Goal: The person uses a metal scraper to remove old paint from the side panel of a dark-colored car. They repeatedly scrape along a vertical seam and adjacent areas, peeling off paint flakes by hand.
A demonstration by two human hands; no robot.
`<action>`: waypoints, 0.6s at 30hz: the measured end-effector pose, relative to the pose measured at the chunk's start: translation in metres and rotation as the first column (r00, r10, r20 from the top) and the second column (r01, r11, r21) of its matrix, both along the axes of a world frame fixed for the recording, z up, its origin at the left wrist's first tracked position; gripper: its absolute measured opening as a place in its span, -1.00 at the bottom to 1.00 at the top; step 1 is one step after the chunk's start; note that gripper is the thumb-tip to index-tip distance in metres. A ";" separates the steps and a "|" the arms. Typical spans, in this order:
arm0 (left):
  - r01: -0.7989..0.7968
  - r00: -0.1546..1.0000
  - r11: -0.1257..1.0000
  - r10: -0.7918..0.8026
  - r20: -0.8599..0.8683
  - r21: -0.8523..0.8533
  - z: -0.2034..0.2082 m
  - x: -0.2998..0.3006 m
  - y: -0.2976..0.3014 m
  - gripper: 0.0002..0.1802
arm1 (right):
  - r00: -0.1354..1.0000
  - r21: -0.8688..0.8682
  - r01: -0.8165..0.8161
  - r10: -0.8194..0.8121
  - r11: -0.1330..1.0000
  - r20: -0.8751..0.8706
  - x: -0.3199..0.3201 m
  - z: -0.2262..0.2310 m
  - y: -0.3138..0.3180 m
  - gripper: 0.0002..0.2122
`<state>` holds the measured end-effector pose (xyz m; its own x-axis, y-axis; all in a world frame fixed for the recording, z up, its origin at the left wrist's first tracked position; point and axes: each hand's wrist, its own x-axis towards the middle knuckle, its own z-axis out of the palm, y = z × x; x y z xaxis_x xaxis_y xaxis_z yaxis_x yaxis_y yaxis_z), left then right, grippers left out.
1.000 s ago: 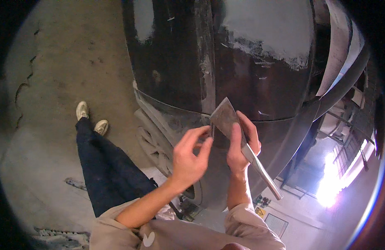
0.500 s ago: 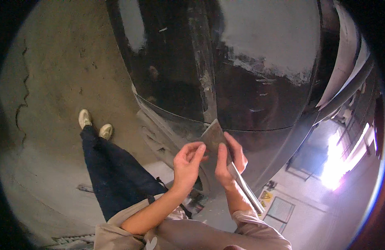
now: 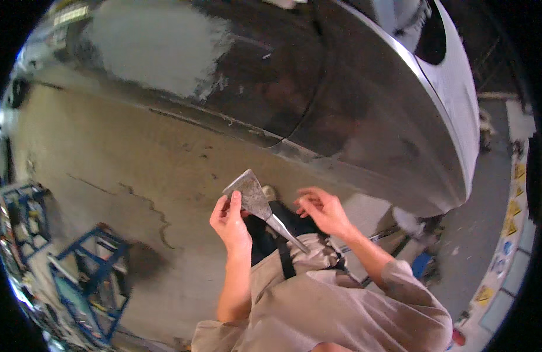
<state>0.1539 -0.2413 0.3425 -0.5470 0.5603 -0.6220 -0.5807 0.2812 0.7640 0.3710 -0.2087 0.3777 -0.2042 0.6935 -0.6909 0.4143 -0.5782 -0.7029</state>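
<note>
Left hand (image 3: pixel 231 222) pinches a flared grey metal scraper (image 3: pixel 251 198), best gripped behind its edge; rightward, the right hand (image 3: pixel 324 211) curls loosely, empty.

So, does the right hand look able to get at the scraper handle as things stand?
Probably yes: the right hand appears empty beside the scraper handle, with nothing visible between them. The left hand grips the scraper blade, leaving the handle free.
</note>
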 end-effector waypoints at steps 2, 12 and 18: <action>0.169 0.955 0.985 -0.159 -0.250 0.020 0.017 -0.001 0.003 -0.79 | 0.972 0.063 0.114 -0.098 0.992 -0.213 -0.010 0.011 -0.005 -0.52; 0.750 0.552 0.658 -0.676 -0.488 -0.064 0.042 -0.032 0.068 -0.76 | 0.966 0.548 0.249 -0.242 0.798 -0.087 -0.113 -0.002 0.003 -0.43; 0.949 0.248 0.286 -0.937 -0.244 -0.135 0.036 -0.135 0.092 -0.51 | 0.527 -0.011 0.814 -0.746 0.581 -0.407 -0.220 -0.020 0.009 -0.58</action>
